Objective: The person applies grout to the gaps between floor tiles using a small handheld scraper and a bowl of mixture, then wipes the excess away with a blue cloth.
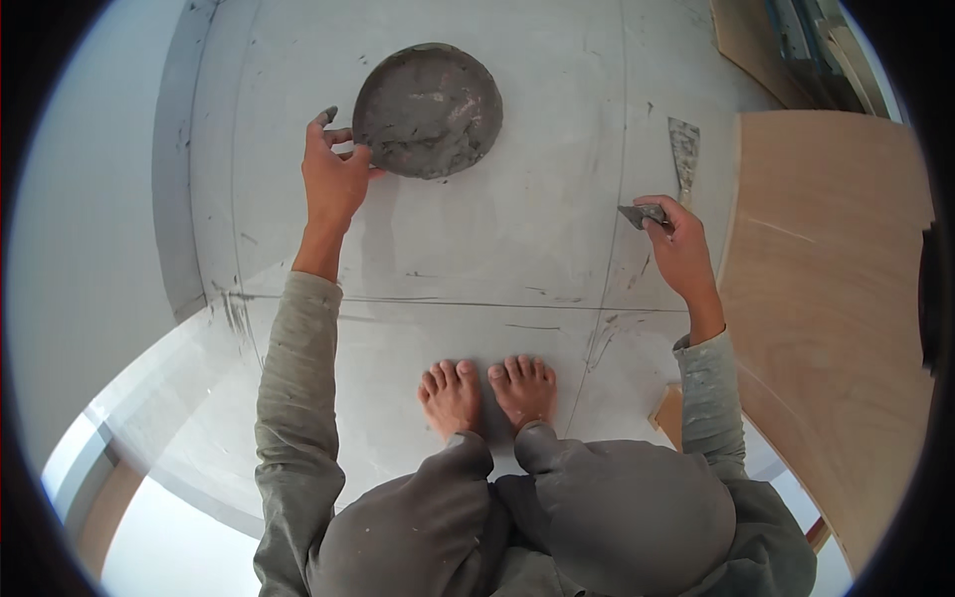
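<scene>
A round dark bowl (428, 104) of thick grey mortar is near the top centre. My left hand (336, 159) grips its left rim with thumb and lower fingers; the index finger sticks out, its tip smeared grey. In my right hand (671, 239) is a small, grey-caked scraper blade (639, 214), pinched between thumb and fingers. A wider scraper (683, 149), spattered with grey, lies just above that hand on the pale grey floor (517, 239), which bears dark lines and smudges. Whether the bowl rests fully on the floor, I cannot tell.
A plywood sheet (816, 298) lies along the right, with stacked panels (826, 55) beyond it at the upper right. A pale raised surface (99, 219) runs down the left. My bare feet (487, 393) and bent knees are at the bottom centre.
</scene>
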### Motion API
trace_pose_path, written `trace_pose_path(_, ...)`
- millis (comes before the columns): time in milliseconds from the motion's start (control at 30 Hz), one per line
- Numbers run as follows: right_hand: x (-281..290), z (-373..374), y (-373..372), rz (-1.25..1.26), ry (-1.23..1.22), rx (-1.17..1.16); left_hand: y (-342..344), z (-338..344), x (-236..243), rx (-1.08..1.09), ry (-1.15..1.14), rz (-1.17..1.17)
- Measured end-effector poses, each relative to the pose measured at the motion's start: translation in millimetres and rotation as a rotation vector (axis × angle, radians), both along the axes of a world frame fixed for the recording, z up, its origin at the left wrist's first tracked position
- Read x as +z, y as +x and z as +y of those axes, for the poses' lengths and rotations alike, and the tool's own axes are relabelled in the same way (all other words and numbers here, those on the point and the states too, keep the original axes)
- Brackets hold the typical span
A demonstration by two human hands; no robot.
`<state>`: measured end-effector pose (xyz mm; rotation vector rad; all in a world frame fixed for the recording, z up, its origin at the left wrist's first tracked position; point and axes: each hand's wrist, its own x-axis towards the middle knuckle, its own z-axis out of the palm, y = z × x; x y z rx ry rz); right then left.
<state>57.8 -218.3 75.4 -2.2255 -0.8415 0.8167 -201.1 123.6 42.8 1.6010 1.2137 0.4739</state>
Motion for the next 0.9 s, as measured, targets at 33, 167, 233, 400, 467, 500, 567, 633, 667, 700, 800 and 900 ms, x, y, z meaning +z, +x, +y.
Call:
trace_pose_path(33,-6,5,-4,-0.039,0.071,-0.028,-9,-3,4,0.039,0.002,-0.028)
trace_pose_path(167,-41,9,-45,-0.371,0.059,0.141,-73,-20,28,0.130,-0.020,0.009)
trace_pose_path(233,-44,-2,-79,-0.517,0.092,0.114,-110,-34,45,0.205,-0.060,0.022)
trace_pose_path(400,-33,-14,-156,-0.330,0.073,0.246,-242,-81,85,0.503,-0.032,-0.045)
trace_pose_path(467,-28,-2,-175,0.025,-0.031,0.444,-295,-110,99,0.618,0.009,0.005)
trace_pose_path(500,-26,18,-184,0.021,-0.017,0.478,-317,-125,108,0.674,0.029,0.043)
trace_pose_path(567,-22,81,-201,0.051,0.262,0.587,-356,-154,113,0.798,0.064,0.085)
trace_pose_path(633,-18,159,-225,-0.029,0.513,0.832,-381,-178,113,0.879,0.072,0.076)
trace_pose_path(667,-17,197,-243,-0.045,0.592,0.945,-391,-189,110,0.912,0.044,0.117)
trace_pose_path(700,-17,232,-264,-0.055,0.670,1.057,-400,-201,108,0.944,0.012,0.162)
trace_pose_path(800,-28,306,-321,-0.097,0.649,1.312,-414,-234,98,1.011,-0.039,0.181)
trace_pose_path(900,-35,324,-333,-0.303,0.399,1.615,-424,-243,76,1.016,-0.118,0.161)
